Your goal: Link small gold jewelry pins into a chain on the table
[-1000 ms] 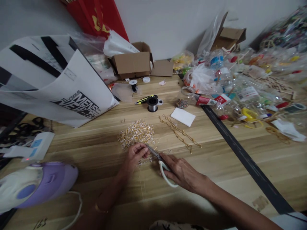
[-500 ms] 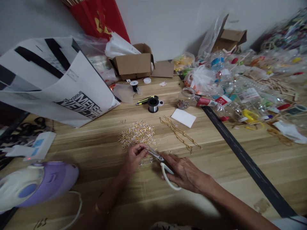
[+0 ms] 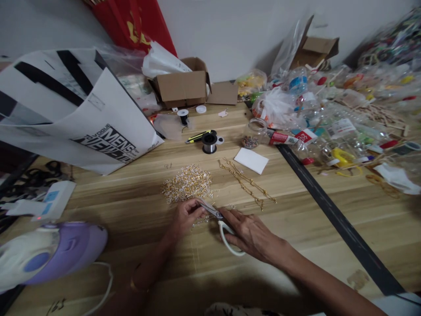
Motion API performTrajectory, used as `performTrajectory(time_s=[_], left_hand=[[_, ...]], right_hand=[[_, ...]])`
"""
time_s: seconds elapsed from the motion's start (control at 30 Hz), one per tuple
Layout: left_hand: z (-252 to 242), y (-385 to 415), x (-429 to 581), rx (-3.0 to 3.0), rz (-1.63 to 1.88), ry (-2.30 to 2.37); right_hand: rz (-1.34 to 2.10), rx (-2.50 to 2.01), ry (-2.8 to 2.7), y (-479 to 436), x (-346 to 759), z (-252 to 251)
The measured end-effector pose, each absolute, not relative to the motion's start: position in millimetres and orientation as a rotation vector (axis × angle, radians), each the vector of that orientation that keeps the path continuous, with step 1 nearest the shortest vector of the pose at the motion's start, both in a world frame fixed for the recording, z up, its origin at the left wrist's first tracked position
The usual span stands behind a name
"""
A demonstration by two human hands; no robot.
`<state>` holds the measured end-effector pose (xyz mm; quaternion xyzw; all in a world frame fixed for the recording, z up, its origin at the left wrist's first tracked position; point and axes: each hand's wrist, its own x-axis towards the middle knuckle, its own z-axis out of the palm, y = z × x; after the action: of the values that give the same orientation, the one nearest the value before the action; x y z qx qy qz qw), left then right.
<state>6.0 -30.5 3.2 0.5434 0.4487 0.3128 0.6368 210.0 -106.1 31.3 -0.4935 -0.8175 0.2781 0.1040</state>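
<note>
My right hand (image 3: 251, 232) is wrapped round the white handle of the scissors (image 3: 229, 241), whose blades point up and left. The blade tips reach the fingertips of my left hand (image 3: 187, 217), which are pinched together; whatever they hold is too small to make out. Under the blades lies a silvery chain (image 3: 201, 220), partly covered by the scissors and hands. Just beyond my left hand is a pile of small gold and silver pieces (image 3: 188, 183). Gold chains (image 3: 245, 182) lie to the right of the pile.
Behind the pile are a wire spool (image 3: 209, 143), a cutter (image 3: 199, 137) and a white card (image 3: 251, 160). A paper bag (image 3: 108, 127) and a purple-white appliance (image 3: 66, 252) stand left. Plastic bottles (image 3: 338, 131) crowd the right, beside a jar (image 3: 255, 134).
The scissors and my right hand have shifted slightly left, and the scissor blades now look closer together. My left hand stays pinched in nearly the same place.
</note>
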Motion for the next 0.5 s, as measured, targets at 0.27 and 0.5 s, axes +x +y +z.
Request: performTrajectory(time_s=[0.27, 0.5], left_hand=[[-3.2, -29.6, 4.1, 1.275, 0.728, 1.000], [-6.5, -28.9, 3.1, 1.270, 0.728, 1.016]], right_hand=[[0.700, -1.480, -2.448, -107.0, 207.0, 33.1], [0.766, -1.463, -2.413, -106.5, 208.9, 32.8]])
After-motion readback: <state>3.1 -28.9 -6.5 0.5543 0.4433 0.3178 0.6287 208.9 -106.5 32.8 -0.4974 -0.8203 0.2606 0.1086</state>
